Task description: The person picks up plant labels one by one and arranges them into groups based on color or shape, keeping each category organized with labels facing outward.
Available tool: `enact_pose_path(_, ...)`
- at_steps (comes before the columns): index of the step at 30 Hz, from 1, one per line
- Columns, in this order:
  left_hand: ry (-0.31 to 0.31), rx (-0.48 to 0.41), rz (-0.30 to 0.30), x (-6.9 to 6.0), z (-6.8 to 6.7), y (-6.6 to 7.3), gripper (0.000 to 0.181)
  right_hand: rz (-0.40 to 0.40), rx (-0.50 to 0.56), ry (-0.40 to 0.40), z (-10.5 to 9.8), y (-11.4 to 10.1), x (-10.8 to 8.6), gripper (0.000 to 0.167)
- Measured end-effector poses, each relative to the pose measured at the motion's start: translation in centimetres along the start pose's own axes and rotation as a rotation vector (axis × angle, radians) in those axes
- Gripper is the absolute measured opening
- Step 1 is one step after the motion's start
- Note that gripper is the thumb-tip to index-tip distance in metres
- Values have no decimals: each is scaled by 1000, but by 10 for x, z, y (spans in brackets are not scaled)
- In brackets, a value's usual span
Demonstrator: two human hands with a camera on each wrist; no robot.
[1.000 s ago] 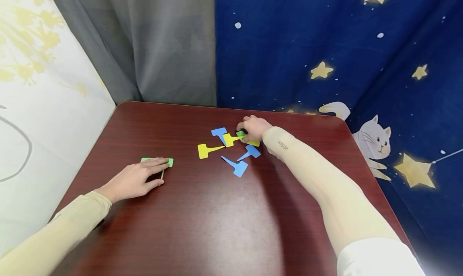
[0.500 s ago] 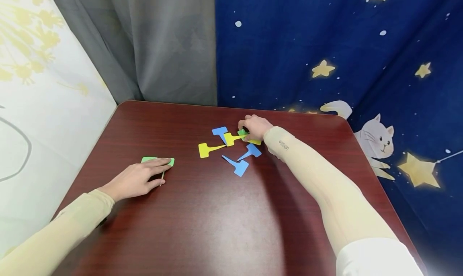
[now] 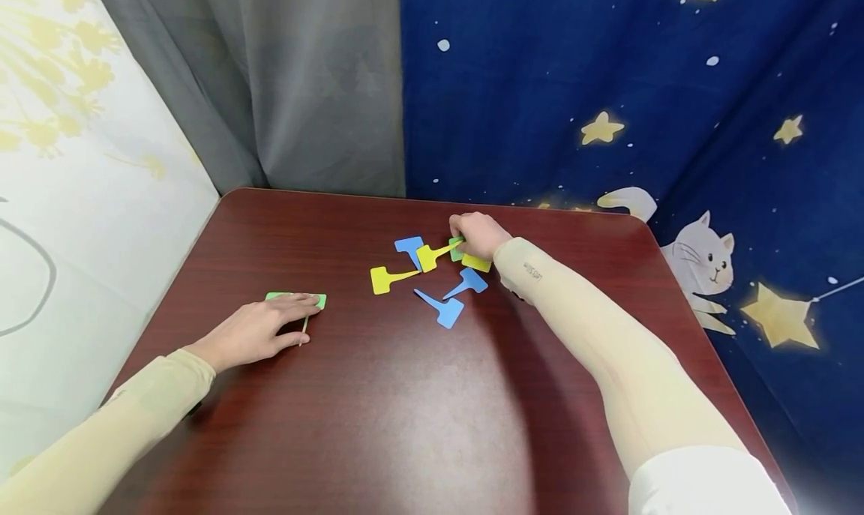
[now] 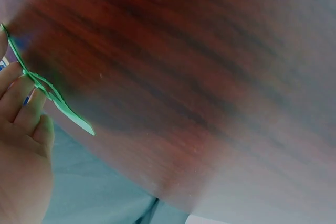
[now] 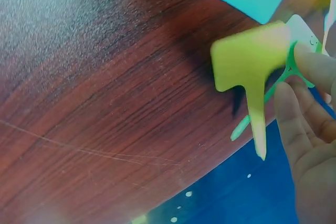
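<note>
My left hand (image 3: 259, 329) lies on a green T-shaped plant label (image 3: 316, 300), fingers nearly straight over it and the thumb by its thin stem. The left wrist view shows the label (image 4: 73, 116) edge-on under the fingertips. At the far side of the table, my right hand (image 3: 481, 234) pinches another green plant label (image 5: 302, 31), which has a small printed face. A yellow plant label (image 5: 249, 51) overlaps that green one in the right wrist view. Another yellow label (image 3: 476, 262) lies partly below the right hand, and a yellow label (image 3: 428, 258) points its stem toward the fingers.
Two blue labels (image 3: 449, 312) (image 3: 472, 279) lie in front of the right hand. Further left are a blue label (image 3: 408, 246) and a yellow label (image 3: 381, 280). Curtains (image 3: 324, 88) hang behind the table's far edge (image 3: 324, 193).
My right hand has shifted slightly right with the green label in its fingers. The stem of the yellow label beside it now angles further upward. My left hand stays in place.
</note>
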State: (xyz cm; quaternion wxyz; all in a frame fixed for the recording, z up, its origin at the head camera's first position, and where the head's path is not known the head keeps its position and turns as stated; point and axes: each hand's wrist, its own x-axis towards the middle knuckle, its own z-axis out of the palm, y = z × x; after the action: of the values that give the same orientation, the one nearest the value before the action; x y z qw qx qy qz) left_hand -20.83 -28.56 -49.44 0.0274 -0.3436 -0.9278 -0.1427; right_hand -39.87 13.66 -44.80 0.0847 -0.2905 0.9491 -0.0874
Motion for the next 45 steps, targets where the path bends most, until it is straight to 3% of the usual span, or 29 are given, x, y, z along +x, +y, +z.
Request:
enact_pose_path(6, -16, 10, -2, 2, -2, -1, 54, 24, 109, 28, -9, 7, -3, 16)
enact_pose_path(13, -35, 10, -16, 3, -4, -1, 55, 40, 95, 42, -24, 11, -8, 15)
enact_pose_path(19, -48, 33, -17, 4, -6, -2, 56, 49, 122, 76, -46, 1, -8, 11)
enact_pose_path(25, -47, 39, -6, 4, -8, -1, 53, 20, 155, 97, -60, -16, -5, 29)
enact_pose_path(30, -29, 51, 11, 5, -7, -3, 47, 5, 161, 104, -57, -33, -2, 20)
enact_pose_path(36, -14, 54, 21, 9, -8, -3, 45, -11, 263, 126, -52, -61, 1, 6)
enact_pose_path(45, -19, 60, 21, 12, -9, -4, 45, -27, 476, 116, -41, -103, 9, 9)
